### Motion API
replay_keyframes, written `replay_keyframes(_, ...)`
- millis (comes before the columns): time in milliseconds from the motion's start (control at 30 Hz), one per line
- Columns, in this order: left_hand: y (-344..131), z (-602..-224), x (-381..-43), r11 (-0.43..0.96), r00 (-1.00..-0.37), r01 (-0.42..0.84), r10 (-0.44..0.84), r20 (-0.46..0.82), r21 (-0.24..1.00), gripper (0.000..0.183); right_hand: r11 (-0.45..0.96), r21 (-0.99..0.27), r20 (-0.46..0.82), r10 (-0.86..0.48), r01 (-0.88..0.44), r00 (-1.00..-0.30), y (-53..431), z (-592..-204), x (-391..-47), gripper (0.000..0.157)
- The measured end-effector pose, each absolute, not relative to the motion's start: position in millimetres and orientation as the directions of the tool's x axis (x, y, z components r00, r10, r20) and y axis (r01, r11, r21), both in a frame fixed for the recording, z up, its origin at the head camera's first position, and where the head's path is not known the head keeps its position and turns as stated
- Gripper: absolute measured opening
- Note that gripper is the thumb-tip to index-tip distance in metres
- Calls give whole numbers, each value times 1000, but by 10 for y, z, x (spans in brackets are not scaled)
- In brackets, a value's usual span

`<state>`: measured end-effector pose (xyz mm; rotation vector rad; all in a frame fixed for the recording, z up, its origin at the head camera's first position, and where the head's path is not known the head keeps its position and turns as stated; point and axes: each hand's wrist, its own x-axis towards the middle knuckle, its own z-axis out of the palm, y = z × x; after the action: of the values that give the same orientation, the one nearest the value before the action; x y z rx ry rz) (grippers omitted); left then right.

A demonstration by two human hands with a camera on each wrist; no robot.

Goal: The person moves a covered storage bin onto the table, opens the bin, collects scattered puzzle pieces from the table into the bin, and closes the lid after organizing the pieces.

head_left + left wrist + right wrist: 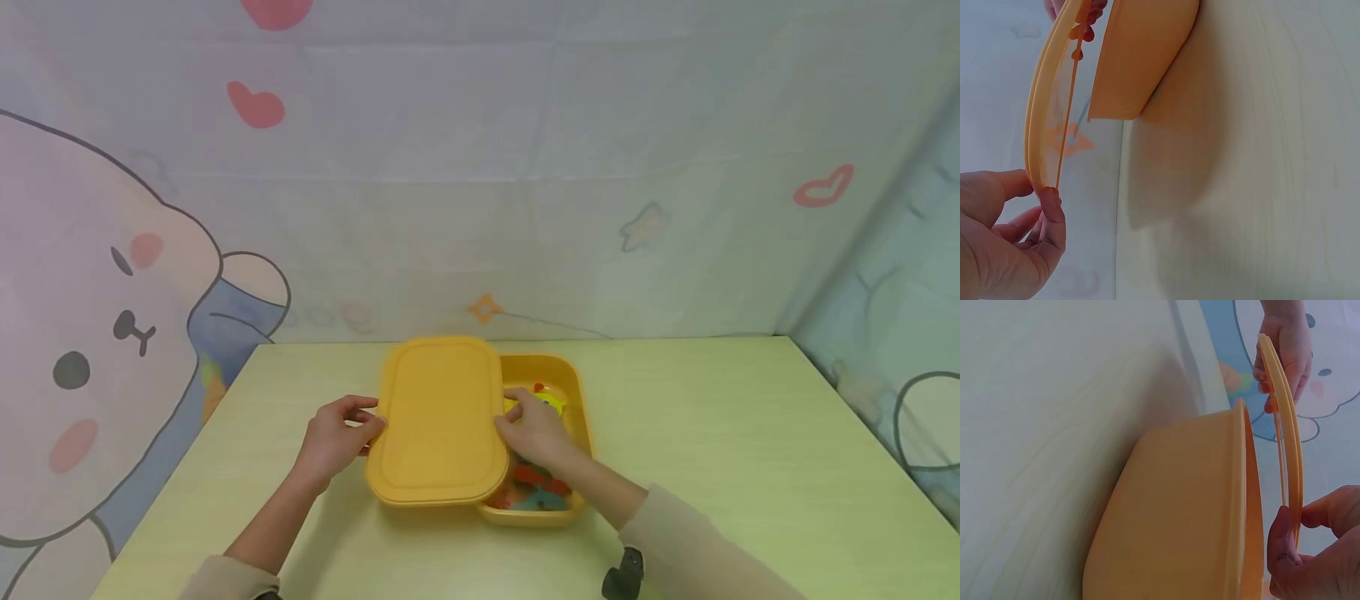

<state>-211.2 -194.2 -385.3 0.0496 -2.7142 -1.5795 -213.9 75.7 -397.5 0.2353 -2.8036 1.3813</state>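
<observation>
Both hands hold a flat yellow lid (pixel 438 421) level by its two long sides. My left hand (pixel 337 437) pinches the left rim between thumb and fingers, while my right hand (pixel 536 429) pinches the right rim. Beneath and to the right stands a yellow plastic box (pixel 573 400), its left part hidden under the lid. In the right wrist view, the lid (pixel 1291 434) is raised apart from the box rim (pixel 1239 500). Inside the box lie a yellow toy piece (pixel 552 402) with red on top, a red piece (pixel 543 481) and a blue-grey piece (pixel 542 500).
The box stands on a pale wood-grain table (pixel 712 433). Behind it hangs a cloth backdrop (pixel 450 167) printed with hearts and a cartoon bear, and another printed cloth (pixel 900 333) borders the right side.
</observation>
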Motion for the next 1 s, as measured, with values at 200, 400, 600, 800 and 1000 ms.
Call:
replay_keyframes(200,-1810,-3874,-2132,479,-999,-23,-34,-8,877,35,567,-817,41,-120,-103,-992,893,-3909,-2121,46)
replay_keyframes(400,-1668,-3888,-2165,458,-999,-3,-30,13,889,34,600,-796,13,-112,-78,-994,1035,-3820,-2115,50)
replay_keyframes(600,-1524,-3874,-2174,427,-1000,2,-24,14,904,34,640,-764,18,-112,-86,-994,1168,-3789,-2105,49)
replay_keyframes(800,-1382,-3871,-2203,399,-1000,10,-21,20,917,34,644,-762,4,-110,-74,-994,1304,-3762,-2087,49)
replay_keyframes(1000,-1265,-3907,-2212,393,-999,20,-21,30,919,31,650,-756,12,-104,-77,-994,1427,-3777,-2059,48)
